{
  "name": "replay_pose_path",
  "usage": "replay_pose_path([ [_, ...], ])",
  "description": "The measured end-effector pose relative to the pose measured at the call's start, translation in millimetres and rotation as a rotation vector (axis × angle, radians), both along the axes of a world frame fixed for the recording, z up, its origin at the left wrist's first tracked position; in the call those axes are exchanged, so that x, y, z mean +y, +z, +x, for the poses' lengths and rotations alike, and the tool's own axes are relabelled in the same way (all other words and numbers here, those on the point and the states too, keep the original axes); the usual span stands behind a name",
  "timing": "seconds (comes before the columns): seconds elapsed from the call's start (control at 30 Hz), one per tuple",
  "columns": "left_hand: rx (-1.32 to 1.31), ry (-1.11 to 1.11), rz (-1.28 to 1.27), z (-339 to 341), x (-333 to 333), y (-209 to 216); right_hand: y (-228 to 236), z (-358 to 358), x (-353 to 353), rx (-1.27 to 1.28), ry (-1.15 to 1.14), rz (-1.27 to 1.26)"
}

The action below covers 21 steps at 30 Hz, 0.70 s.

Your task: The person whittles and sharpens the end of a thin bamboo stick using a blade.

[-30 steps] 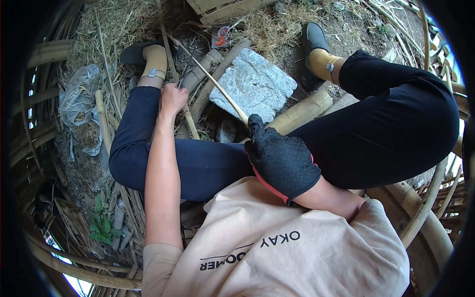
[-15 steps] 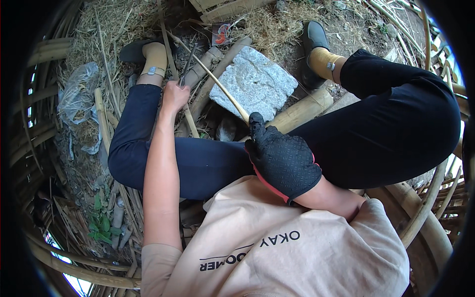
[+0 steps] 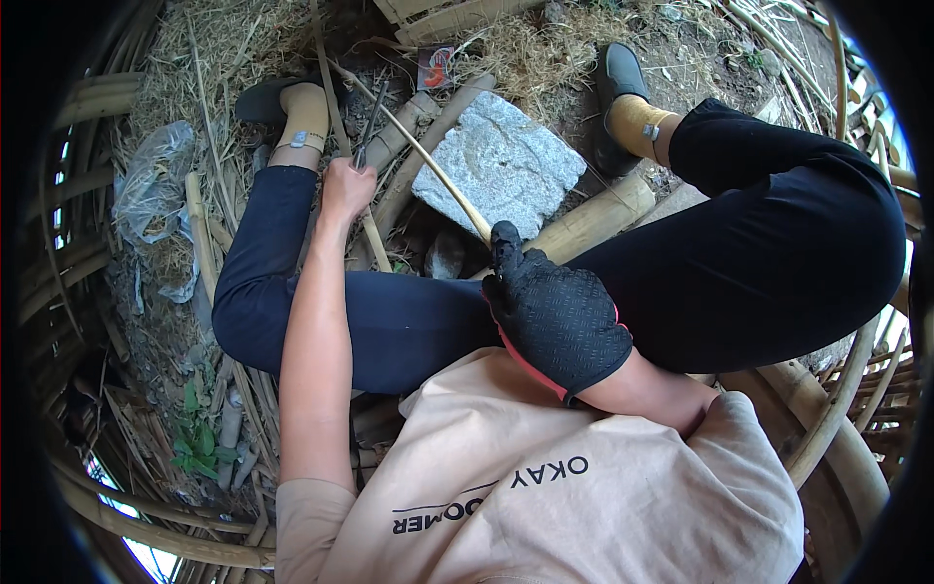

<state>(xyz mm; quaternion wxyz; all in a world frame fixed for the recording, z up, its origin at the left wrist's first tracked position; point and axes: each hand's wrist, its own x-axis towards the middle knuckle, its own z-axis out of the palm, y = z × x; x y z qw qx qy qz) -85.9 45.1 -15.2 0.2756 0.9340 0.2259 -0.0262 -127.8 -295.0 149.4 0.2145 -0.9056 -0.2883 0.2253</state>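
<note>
My left hand (image 3: 347,190) is bare and closed around the handle of a slim dark-bladed knife (image 3: 373,119), which points away from me; its grip is mostly hidden in the fingers. A black textured glove with a pink edge covers my right hand (image 3: 555,311). It is closed on the near end of a thin, pale bamboo strip (image 3: 443,179), thumb laid along the top. The strip slants away to the far left, passing over the corner of a rough grey stone block (image 3: 506,161), and its far part runs beside the blade.
Bamboo poles (image 3: 584,222) lie around the stone. A clear plastic bag (image 3: 156,185) and dry straw (image 3: 243,58) are at the left, a small red-and-dark packet (image 3: 435,68) beyond. My legs are spread around the work; bamboo fencing (image 3: 88,195) rises at the left.
My left hand and the knife have shifted very slightly to the right, with the blade at a slightly different angle. My right hand and the bamboo strip look the same.
</note>
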Motion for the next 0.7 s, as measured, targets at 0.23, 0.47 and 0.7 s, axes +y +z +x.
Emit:
replay_pose_path([
  [0.23,-0.05,-0.082,-0.066,8,-24,7,-1,-1,-1,-0.006,-0.006,-0.019],
  [0.47,-0.004,0.039,-0.058,2,-13,2,0,0,-1,0.021,-0.024,0.038],
  [0.7,-0.034,-0.017,-0.075,6,-19,3,3,4,-1,0.034,-0.045,0.078],
])
